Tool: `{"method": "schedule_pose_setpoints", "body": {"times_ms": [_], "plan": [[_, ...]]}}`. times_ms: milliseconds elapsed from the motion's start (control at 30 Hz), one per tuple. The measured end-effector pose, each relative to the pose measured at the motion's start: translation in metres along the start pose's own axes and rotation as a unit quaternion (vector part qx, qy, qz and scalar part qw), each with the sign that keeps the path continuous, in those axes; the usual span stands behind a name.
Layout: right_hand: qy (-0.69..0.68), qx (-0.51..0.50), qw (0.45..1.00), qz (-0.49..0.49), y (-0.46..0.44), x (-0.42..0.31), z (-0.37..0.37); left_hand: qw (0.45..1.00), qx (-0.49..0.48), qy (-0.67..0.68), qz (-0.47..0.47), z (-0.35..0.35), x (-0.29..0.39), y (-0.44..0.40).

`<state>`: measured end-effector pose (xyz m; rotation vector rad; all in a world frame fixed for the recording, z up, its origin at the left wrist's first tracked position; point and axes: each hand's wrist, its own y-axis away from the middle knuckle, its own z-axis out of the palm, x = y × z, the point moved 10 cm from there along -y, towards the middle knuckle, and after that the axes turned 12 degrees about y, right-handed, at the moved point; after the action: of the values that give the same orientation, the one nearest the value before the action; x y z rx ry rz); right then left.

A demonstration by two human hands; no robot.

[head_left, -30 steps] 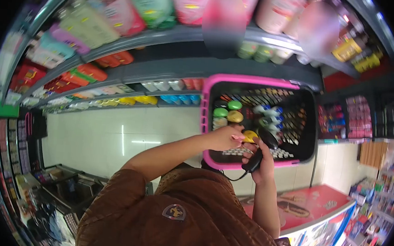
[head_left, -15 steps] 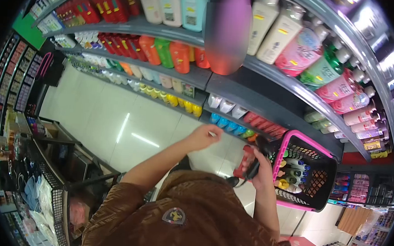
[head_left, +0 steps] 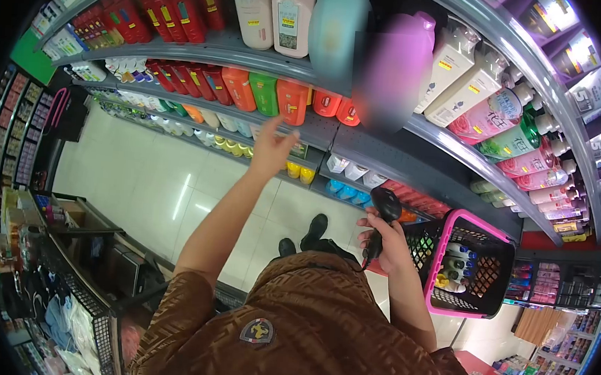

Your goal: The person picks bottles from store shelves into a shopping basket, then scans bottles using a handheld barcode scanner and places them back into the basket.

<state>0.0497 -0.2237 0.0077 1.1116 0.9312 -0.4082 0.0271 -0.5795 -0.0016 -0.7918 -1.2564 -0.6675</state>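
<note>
We hold one black scanner (head_left: 386, 203) gripped in our right hand (head_left: 392, 246), forearm angled forward, to the right of our outstretched left hand (head_left: 272, 151). That hand's fingers are loosely parted near the right-hand one of two orange bottles (head_left: 292, 102); we cannot tell about contact. One green bottle (head_left: 264, 94) stands between them. One pink-rimmed basket (head_left: 437, 263) sits beyond our right hand.

I get only a smear for the purple bottle (head_left: 401, 62). Right hand (head_left: 392, 245) hides part of the black scanner's (head_left: 386, 203) handle; bottom edge crops the brown jacket (head_left: 318, 328).
</note>
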Motion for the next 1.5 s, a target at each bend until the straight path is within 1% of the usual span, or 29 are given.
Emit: {"method": "schedule_pose_setpoints", "body": {"times_ms": [67, 100, 167, 200, 267, 300, 367, 400, 467, 500, 567, 600, 667, 700, 767, 800, 867, 900, 967, 1000, 1067, 1200, 1267, 1300, 1333, 1400, 1433, 1467, 1500], "plan": [[-0.008, 0.002, 1.000, 0.009, -0.010, 0.000, -0.002, 0.999, 0.040, -0.004, -0.014, -0.009, -0.002, -0.049], [-0.012, -0.003, 1.000, 0.006, -0.017, -0.003, -0.003, 0.999, 0.038, -0.007, -0.017, -0.008, 0.003, -0.066], [-0.025, -0.009, 1.000, 0.003, -0.031, -0.010, -0.001, 0.990, 0.072, -0.112, -0.050, -0.015, 0.011, -0.098], [-0.024, -0.008, 1.000, 0.000, -0.037, -0.013, 0.000, 0.989, 0.067, -0.118, -0.052, -0.018, 0.000, -0.116], [-0.026, -0.007, 1.000, -0.001, -0.051, -0.017, -0.002, 0.997, -0.044, -0.030, 0.050, -0.005, -0.014, -0.145], [-0.022, -0.011, 1.000, -0.001, -0.058, -0.018, -0.001, 0.997, -0.047, -0.034, 0.046, -0.004, -0.014, -0.150], [-0.022, -0.017, 1.000, 0.000, -0.071, -0.020, -0.002, 0.987, -0.093, -0.124, 0.038, 0.005, -0.012, -0.159], [-0.020, -0.024, 1.000, 0.001, -0.077, -0.021, -0.001, 0.986, -0.095, -0.130, 0.036, 0.003, -0.015, -0.164], [-0.025, -0.030, 0.999, 0.002, -0.083, -0.020, 0.005, 0.937, -0.097, -0.299, 0.150, 0.007, -0.003, -0.166], [-0.014, -0.026, 1.000, 0.002, -0.085, -0.022, 0.007, 0.936, -0.100, -0.300, 0.153, 0.004, -0.011, -0.170], [0.002, -0.019, 1.000, -0.007, -0.092, -0.030, 0.013, 0.844, -0.091, -0.430, 0.308, 0.014, -0.005, -0.166], [0.003, -0.016, 1.000, -0.012, -0.096, -0.033, 0.016, 0.843, -0.089, -0.427, 0.314, 0.016, 0.007, -0.163], [0.045, -0.005, 0.999, -0.019, -0.100, -0.031, 0.027, 0.937, -0.114, -0.268, 0.191, 0.015, 0.020, -0.156], [0.048, 0.012, 0.999, -0.020, -0.102, -0.030, 0.033, 0.938, -0.121, -0.265, 0.190, 0.016, 0.020, -0.159], [0.070, 0.020, 0.997, -0.013, -0.105, -0.025, 0.048, 0.970, -0.136, -0.170, 0.108, 0.010, 0.007, -0.160], [0.093, 0.022, 0.995, -0.010, -0.106, -0.023, 0.056, 0.972, -0.135, -0.164, 0.104, 0.009, 0.013, -0.157], [0.099, 0.019, 0.995, -0.003, -0.108, -0.019, 0.076, 0.975, -0.185, -0.122, 0.025, 0.017, 0.013, -0.149], [0.102, 0.028, 0.994, -0.009, -0.108, -0.018, 0.085, 0.975, -0.190, -0.117, 0.025, 0.017, 0.011, -0.143], [0.104, 0.045, 0.993, -0.016, -0.105, -0.017, 0.099, 0.979, -0.166, -0.104, 0.053, 0.009, 0.010, -0.130], [0.100, 0.055, 0.993, -0.017, -0.103, -0.016, 0.104, 0.978, -0.176, -0.100, 0.054, 0.007, 0.013, -0.124], [0.054, 0.073, 0.995, -0.028, -0.098, -0.014, 0.113, 0.933, -0.191, -0.271, 0.141, 0.011, 0.031, -0.111], [-0.002, 0.097, 0.995, -0.014, -0.095, 0.011, 0.116, 0.927, -0.262, -0.240, 0.119, 0.015, 0.035, -0.100], [0.009, 0.103, 0.995, -0.008, -0.094, 0.020, 0.113, 0.925, -0.301, -0.161, 0.169, 0.012, 0.039, -0.085], [0.006, 0.109, 0.994, -0.008, -0.093, 0.025, 0.110, 0.926, -0.298, -0.127, 0.193, 0.008, 0.044, -0.079], [0.001, 0.123, 0.992, 0.002, -0.094, 0.030, 0.105, 0.926, -0.301, -0.124, 0.193, 0.011, 0.059, -0.072], [-0.003, 0.135, 0.991, 0.015, -0.094, 0.034, 0.096, 0.958, -0.263, 0.018, 0.115, 0.000, 0.091, -0.069], [-0.021, 0.112, 0.993, 0.013, -0.096, 0.031, 0.096, 0.959, -0.260, 0.018, 0.114, 0.001, 0.105, -0.066], [-0.038, 0.089, 0.995, 0.012, -0.097, 0.030, 0.097, 0.967, -0.233, 0.102, 0.024, -0.003, 0.104, -0.067], [-0.035, 0.085, 0.996, 0.016, -0.097, 0.024, 0.093, 0.960, -0.201, 0.184, -0.066, -0.005, 0.098, -0.064]]}}
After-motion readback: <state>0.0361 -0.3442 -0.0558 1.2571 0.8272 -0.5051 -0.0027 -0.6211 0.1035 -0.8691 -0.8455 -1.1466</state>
